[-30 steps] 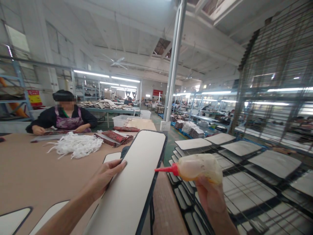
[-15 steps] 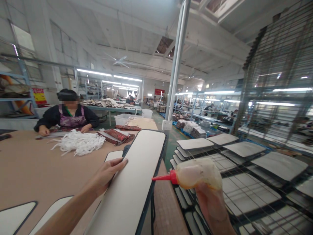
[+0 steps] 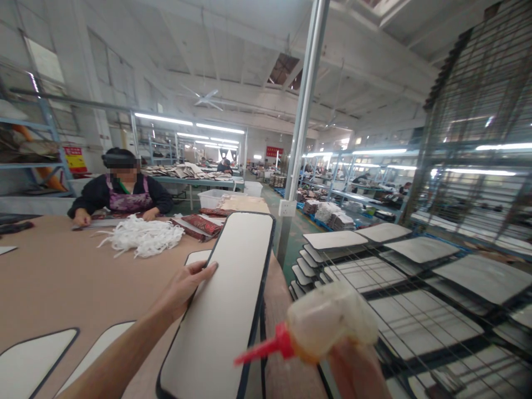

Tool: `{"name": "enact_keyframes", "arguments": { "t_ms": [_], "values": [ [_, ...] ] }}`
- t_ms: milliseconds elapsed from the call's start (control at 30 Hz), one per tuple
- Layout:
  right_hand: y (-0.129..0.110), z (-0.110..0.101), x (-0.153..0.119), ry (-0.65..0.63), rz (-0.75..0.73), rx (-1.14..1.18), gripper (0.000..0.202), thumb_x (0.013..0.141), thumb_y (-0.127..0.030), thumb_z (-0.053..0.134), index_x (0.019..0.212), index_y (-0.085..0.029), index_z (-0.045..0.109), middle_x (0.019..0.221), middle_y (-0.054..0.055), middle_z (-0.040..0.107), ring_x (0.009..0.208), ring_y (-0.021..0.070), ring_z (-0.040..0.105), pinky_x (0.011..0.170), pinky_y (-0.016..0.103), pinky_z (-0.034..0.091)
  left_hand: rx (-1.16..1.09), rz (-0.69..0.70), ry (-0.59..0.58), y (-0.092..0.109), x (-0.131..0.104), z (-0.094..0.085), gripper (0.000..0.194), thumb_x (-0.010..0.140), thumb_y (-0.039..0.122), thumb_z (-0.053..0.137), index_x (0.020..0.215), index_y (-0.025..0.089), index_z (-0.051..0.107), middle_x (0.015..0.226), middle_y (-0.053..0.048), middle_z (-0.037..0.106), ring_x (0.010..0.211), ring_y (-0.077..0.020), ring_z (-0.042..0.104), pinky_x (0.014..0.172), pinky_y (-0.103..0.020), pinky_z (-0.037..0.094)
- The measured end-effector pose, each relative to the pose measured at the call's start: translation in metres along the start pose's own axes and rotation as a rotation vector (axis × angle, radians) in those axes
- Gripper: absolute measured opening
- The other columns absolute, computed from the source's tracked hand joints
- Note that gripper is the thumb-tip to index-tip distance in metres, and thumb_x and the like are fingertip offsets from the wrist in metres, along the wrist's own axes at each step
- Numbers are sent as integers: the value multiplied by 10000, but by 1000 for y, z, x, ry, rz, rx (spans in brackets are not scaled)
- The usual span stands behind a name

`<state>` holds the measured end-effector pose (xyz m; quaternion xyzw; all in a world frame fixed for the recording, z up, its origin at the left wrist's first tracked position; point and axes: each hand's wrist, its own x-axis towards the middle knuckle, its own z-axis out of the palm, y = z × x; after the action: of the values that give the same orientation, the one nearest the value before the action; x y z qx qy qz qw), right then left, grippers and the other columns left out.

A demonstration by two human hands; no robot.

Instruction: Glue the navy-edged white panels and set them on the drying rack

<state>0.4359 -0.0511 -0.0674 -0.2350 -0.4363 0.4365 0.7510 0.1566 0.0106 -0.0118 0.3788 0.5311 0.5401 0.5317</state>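
A long white panel with rounded corners and a dark edge is held up at a tilt. My left hand grips its left side, thumb on the white face and fingers behind it. My right hand is wrapped round a squeeze bottle of cloudy plastic with yellowish liquid inside. The bottle's red nozzle points left, its tip close to the panel's lower right edge; whether they touch I cannot tell. More dark-edged white panels lie on the brown tabletop.
At right, a wire rack carries rows of white panels. A heap of white strips and folded red patterned fabric lie farther back on the table, where a co-worker sits. A metal post rises beyond the table.
My right hand has brought the bottle down and slightly left, so the nozzle sits lower along the panel's edge. The panel's lower end has come into view. The whole view has shifted slightly.
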Motion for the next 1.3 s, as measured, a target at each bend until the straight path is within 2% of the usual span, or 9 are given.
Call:
{"name": "enact_keyframes", "arguments": {
  "t_ms": [100,300,500,700,867,933,1000,1167,1300],
  "values": [
    [-15,12,31,60,-5,87,340,644,-318,852,956,-231,748,887,73,764,848,263,711,774,400,598,16,24,-62,-7,-4,6,474,504,419,907,847,139,740,723,-65,778,619,-204,692,546,-248,534],
    [-9,15,65,148,-45,86,471,497,-185,905,929,-216,719,842,11,757,758,179,697,725,277,588,28,-18,-222,-12,-15,14,490,536,506,878,852,156,746,719,-39,776,596,-170,681,528,-218,512],
    [-1,4,57,133,-31,75,443,551,-216,891,951,-213,701,863,21,753,793,181,700,756,268,580,-17,-53,-339,-5,-23,11,538,503,378,927,973,185,749,858,-32,794,712,-182,713,637,-235,554],
    [0,-2,39,59,20,68,429,601,-237,870,996,-227,702,896,27,752,809,205,704,756,298,579,-25,-59,-337,-1,-20,8,550,473,347,940,956,160,755,858,-53,794,678,-182,706,608,-233,544],
    [3,-1,-9,-39,201,36,527,473,-255,911,966,-221,728,805,28,752,670,204,681,608,268,557,-30,-24,-262,1,-15,5,575,436,345,946,939,152,745,858,-63,794,685,-199,712,606,-241,540],
    [3,3,-14,-40,208,17,588,425,-252,920,980,-219,726,786,26,747,637,192,667,547,238,528,-28,-17,-253,1,-14,6,572,427,346,946,925,150,743,846,-62,793,675,-202,712,622,-253,548],
    [0,5,-1,3,122,3,575,465,-268,912,1003,-212,717,812,39,749,666,204,674,565,254,537,-31,-32,-246,-1,-15,7,583,402,332,953,916,151,743,816,-53,791,652,-191,705,614,-248,548],
    [-9,1,63,156,-88,1,437,602,-282,872,997,-227,693,926,17,746,884,228,688,867,365,545,-48,-66,-298,-4,-21,11,601,435,324,948,977,163,743,830,-47,794,663,-185,709,613,-241,547],
    [-2,-4,69,164,-87,-14,387,592,-280,875,941,-236,713,892,6,755,837,218,694,816,344,566,-56,-70,-287,-2,-21,10,665,421,340,947,1024,161,733,856,-66,796,736,-231,730,627,-258,548]
  ]
}}
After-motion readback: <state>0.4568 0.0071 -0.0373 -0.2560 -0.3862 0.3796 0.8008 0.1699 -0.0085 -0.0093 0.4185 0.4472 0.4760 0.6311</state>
